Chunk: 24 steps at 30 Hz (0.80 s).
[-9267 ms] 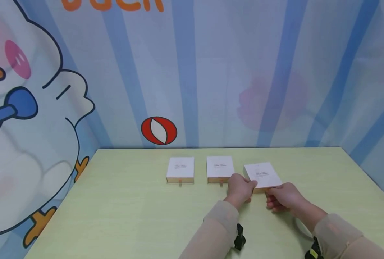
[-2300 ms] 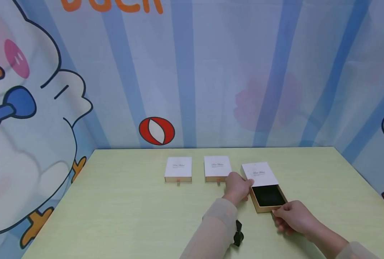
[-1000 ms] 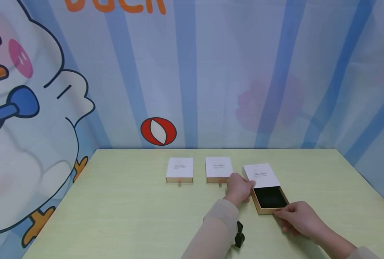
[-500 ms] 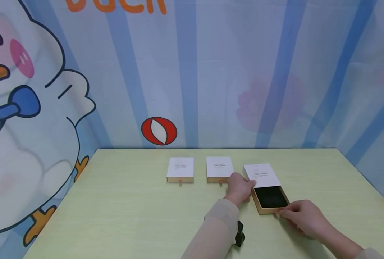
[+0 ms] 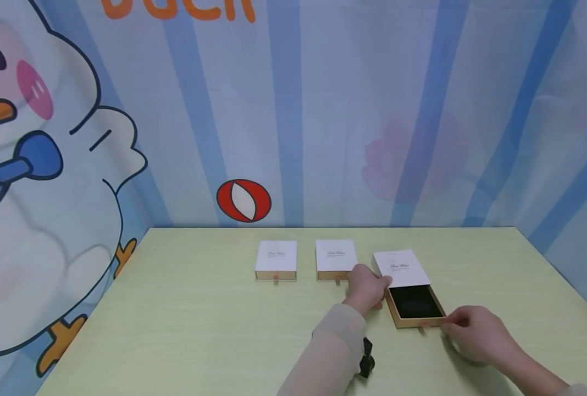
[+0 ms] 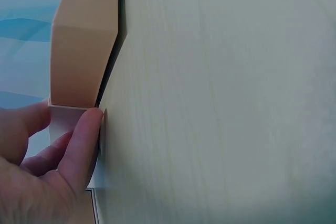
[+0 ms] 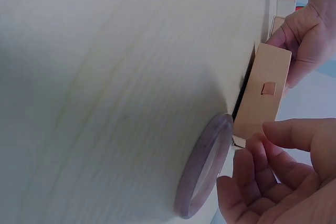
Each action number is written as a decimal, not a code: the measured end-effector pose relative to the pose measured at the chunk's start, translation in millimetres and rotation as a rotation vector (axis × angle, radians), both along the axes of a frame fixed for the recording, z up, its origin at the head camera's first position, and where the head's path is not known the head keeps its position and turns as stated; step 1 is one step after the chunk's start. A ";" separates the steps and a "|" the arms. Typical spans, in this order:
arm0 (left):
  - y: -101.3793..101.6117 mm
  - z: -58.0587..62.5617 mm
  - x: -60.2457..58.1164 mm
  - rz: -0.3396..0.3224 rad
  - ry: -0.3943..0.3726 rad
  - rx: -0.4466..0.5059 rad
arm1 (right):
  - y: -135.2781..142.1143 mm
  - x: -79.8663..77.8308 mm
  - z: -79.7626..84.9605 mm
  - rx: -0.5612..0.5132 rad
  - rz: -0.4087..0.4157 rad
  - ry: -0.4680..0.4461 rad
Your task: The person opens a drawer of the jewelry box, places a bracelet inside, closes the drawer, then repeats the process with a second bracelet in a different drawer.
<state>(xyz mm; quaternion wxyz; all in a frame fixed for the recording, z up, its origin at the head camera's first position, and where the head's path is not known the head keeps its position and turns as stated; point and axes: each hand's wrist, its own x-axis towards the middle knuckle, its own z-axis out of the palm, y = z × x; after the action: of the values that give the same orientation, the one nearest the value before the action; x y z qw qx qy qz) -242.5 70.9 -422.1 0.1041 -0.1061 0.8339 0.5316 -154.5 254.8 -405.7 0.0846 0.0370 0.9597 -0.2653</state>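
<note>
A white drawer box (image 5: pixel 401 267) with small print on its lid stands at the right, its tan drawer (image 5: pixel 414 323) pulled out towards me. Black lining (image 5: pixel 414 302) shows inside. My left hand (image 5: pixel 366 287) pinches the white sleeve's left side between thumb and fingers, also seen in the left wrist view. By the drawer's front right corner is my right hand (image 5: pixel 478 333), thumb and fingers loosely bent, away from the small pull tab (image 5: pixel 422 330). In the right wrist view the tab stands free; whether the fingertips touch the corner I cannot tell.
Two more white boxes, a left one (image 5: pixel 276 257) and a middle one (image 5: pixel 336 256), stand closed on the pale wooden table (image 5: pixel 199 330). A purplish bangle (image 7: pixel 189 192) hangs by my right hand. The printed backdrop (image 5: pixel 323 137) rises at the table's far edge.
Since the earliest frame the drawer has slid out towards me. Over the last half second my right hand has let go of the tab and moved right. The left hand stays put.
</note>
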 end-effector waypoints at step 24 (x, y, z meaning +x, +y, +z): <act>0.1 -0.8 0.8 0.003 0.002 0.028 | 27.7 -4.9 -14.1 0.104 0.052 0.030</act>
<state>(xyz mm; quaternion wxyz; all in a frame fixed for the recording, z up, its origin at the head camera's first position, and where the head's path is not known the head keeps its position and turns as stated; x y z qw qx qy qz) -241.7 71.0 -422.9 0.1039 -0.1053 0.8263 0.5435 -159.4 282.5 -419.8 0.0749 0.0122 0.9740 -0.2135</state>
